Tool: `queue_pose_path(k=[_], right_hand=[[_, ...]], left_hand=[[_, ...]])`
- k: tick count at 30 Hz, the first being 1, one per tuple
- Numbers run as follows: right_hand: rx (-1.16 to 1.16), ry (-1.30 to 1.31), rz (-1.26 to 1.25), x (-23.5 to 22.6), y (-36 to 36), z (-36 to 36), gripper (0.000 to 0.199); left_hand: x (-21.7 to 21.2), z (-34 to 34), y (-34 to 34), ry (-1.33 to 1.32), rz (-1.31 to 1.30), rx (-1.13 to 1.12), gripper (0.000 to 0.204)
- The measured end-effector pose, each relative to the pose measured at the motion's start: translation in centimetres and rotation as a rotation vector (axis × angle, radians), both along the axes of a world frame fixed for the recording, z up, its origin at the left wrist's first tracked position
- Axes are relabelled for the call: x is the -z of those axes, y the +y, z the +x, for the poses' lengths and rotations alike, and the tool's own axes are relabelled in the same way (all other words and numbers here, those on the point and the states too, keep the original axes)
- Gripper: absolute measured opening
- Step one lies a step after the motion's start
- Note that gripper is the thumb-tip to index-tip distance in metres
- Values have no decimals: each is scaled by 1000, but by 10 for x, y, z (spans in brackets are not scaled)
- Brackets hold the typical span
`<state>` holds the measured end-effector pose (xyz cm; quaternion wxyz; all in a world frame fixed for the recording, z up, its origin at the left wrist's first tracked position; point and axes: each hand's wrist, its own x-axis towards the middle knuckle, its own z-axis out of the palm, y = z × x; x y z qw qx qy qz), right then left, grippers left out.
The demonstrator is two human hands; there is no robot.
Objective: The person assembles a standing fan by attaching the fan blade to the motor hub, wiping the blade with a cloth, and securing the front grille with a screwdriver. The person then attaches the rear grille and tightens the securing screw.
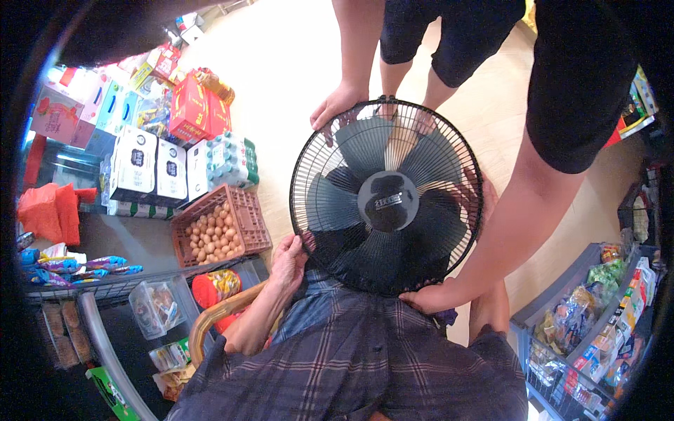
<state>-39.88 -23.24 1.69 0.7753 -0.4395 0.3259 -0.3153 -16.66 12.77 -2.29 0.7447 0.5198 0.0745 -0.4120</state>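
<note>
Head view is showing us the black fan [388,201] lying face-up before our plaid shirt [365,344]. Our left hand [286,258] is pinching its lower-left rim; our right hand [489,198] is sitting at the right rim, largely hidden, so we cannot tell its grip. A co-worker's one hand [340,105] is grasping the upper-left edge, the other hand [430,297] touching the lower edge. Pale floor [270,133] is opening leftward toward the egg crate [254,217]; a chair arm [217,309] is running just beside our left forearm.
</note>
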Motion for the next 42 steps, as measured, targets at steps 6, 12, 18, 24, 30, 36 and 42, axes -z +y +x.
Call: queue_pose_path(k=[6, 12, 18, 24, 30, 36, 42], right_hand=[[16, 4, 11, -1, 7, -9, 42], [1, -4, -9, 1, 4, -1, 41], [33, 4, -70, 17, -4, 1, 41], [-52, 86, -166, 26, -37, 5, 40], [73, -126, -45, 29, -28, -2, 55], [89, -125, -79, 25, -23, -8, 50], [98, -180, -37, 24, -23, -10, 48]], left_hand=[[4, 15, -11, 7, 1, 32, 17], [-1, 22, -15, 8, -97, 68, 19], [-1, 30, -51, -59, 19, 96, 22], [27, 25, -28, -64, -105, 41, 24], [26, 21, -30, -85, -98, 22, 26], [24, 21, -27, -105, -121, 41, 24], [19, 19, -28, -97, -106, 57, 20]])
